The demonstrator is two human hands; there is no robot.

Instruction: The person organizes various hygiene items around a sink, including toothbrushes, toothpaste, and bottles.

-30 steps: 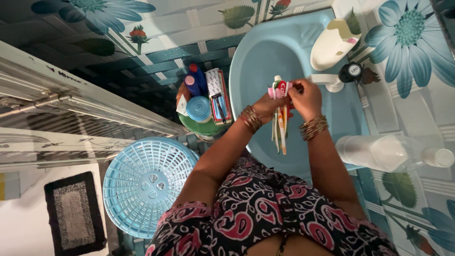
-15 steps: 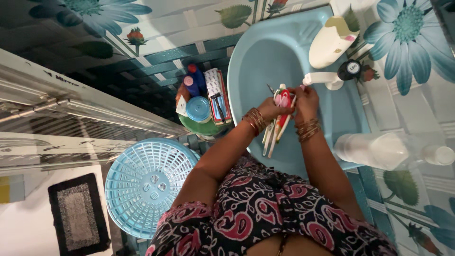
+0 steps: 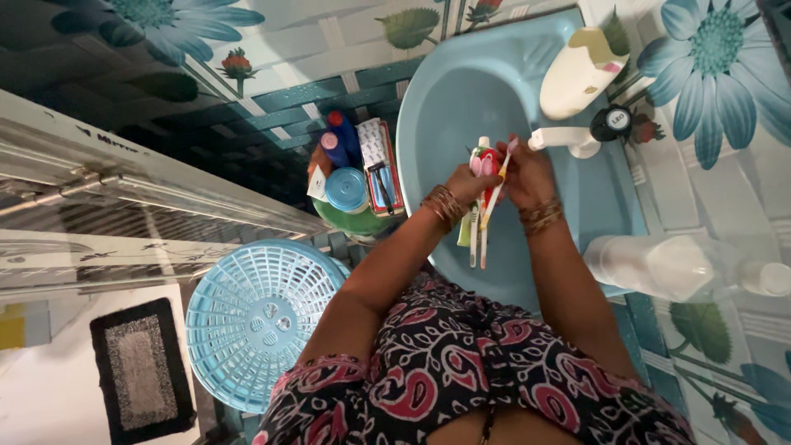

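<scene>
Over the light blue basin (image 3: 461,91), my left hand (image 3: 467,183) grips a bunch of toothbrushes (image 3: 478,231) together with a red-and-white toothpaste tube (image 3: 486,161); the brush handles hang down below the fist. My right hand (image 3: 527,171) is closed on one toothbrush (image 3: 504,158) whose head points up toward the tap, right against the bunch. Both wrists wear gold bangles. A white tap (image 3: 560,138) with a black knob (image 3: 616,122) sits just right of my hands.
A cream holder (image 3: 577,78) hangs above the tap. Left of the basin a green tub (image 3: 350,218) holds bottles, a blue-lidded jar and a comb. A light blue perforated basket (image 3: 251,317) stands lower left, a clear plastic container (image 3: 667,265) at right.
The bunch in my left hand has swung from slanted to nearly upright. My right hand has drawn one toothbrush up out of the bunch, its head now toward the tap.
</scene>
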